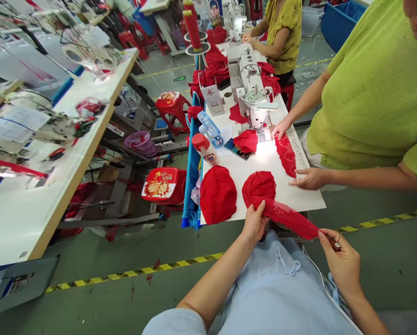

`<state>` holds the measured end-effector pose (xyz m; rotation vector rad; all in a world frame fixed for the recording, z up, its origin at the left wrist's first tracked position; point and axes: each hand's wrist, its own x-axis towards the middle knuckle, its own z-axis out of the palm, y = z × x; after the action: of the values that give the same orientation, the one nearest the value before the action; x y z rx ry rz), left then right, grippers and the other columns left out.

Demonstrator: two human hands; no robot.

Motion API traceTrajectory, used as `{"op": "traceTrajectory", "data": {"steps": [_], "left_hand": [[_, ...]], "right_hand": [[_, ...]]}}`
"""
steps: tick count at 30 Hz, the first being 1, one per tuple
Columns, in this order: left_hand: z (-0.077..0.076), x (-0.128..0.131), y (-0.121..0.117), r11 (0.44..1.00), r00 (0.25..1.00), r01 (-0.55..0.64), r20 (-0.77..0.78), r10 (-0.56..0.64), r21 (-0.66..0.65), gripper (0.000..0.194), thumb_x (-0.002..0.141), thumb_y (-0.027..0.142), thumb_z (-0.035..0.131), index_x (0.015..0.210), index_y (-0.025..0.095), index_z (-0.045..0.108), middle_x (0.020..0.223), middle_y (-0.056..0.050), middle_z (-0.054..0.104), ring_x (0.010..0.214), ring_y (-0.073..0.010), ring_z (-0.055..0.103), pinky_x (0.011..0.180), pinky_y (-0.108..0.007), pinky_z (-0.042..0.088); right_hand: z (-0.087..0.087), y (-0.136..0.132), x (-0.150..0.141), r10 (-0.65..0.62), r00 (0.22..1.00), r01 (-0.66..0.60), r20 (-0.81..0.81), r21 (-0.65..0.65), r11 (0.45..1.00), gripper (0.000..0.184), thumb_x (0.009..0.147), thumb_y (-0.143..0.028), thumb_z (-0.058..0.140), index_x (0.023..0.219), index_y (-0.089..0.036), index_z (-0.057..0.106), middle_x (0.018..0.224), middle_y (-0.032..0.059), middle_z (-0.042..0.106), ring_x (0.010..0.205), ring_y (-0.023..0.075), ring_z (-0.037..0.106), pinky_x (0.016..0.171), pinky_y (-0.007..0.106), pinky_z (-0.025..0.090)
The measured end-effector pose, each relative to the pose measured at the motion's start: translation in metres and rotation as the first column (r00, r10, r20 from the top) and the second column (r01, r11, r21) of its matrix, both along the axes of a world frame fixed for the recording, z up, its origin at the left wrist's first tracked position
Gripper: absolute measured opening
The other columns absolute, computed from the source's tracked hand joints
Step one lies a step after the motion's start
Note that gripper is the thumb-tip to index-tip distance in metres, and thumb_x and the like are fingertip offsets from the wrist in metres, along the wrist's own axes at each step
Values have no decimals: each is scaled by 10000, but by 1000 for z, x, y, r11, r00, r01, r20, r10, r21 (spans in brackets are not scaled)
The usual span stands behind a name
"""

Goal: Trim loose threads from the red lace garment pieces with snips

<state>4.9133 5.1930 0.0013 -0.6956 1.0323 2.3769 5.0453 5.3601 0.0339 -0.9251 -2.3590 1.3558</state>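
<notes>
A strip of sheer red fabric is stretched between my two hands, just off the near edge of the white sewing table. My left hand pinches its left end. At the other end my right hand grips it between thumb and fingers; a small brown round-ended item shows by that hand, its kind unclear. Right behind the strip lies a red fabric piece, partly covered by it. Another red piece, rounded, rests at the table's left corner.
A co-worker in a green top handles a red lace piece by the sewing machine. A bottle, a phone and a blue case stand or lie on the table. Red stools are at left.
</notes>
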Motion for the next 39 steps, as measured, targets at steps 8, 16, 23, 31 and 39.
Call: {"op": "traceTrajectory", "data": {"steps": [8,16,23,31,39], "left_hand": [[2,3,2,999,999,37,-8,-37,-2,425,529,339,900,811,146,646,783,-36,712,698,-157,665,728,-307,553],[1,5,3,995,1000,26,10,-25,-93,507,530,427,888,873,170,618,790,-10,696,645,-127,628,589,-236,513],[4,7,5,1000,1000,22,7,-22,0,493,565,412,881,909,180,615,797,1,683,651,-106,614,658,-233,516],[10,9,16,998,998,57,-2,-57,17,516,555,469,874,894,189,604,716,34,632,587,-82,556,569,-202,478],[12,8,13,997,996,82,-40,-83,-4,531,556,474,870,934,197,619,768,24,633,658,-91,575,618,-204,482]], "right_hand": [[-2,-2,-2,31,994,-31,-109,10,999,264,795,-488,649,800,-226,680,860,46,631,569,133,445,571,296,412],[-2,0,-2,-57,997,35,-43,-404,914,388,684,-567,741,797,-213,626,564,-26,539,479,107,405,448,239,346],[2,-2,-11,153,988,-107,26,-602,791,458,691,-618,729,876,-215,615,513,-61,481,472,99,412,465,222,346],[-20,7,-15,217,959,-94,180,-521,849,522,515,-653,782,721,-192,650,656,35,660,579,174,575,543,277,463],[-55,14,-4,303,924,-137,233,-538,832,488,557,-635,742,761,-202,647,639,30,656,610,198,600,571,290,468]]}}
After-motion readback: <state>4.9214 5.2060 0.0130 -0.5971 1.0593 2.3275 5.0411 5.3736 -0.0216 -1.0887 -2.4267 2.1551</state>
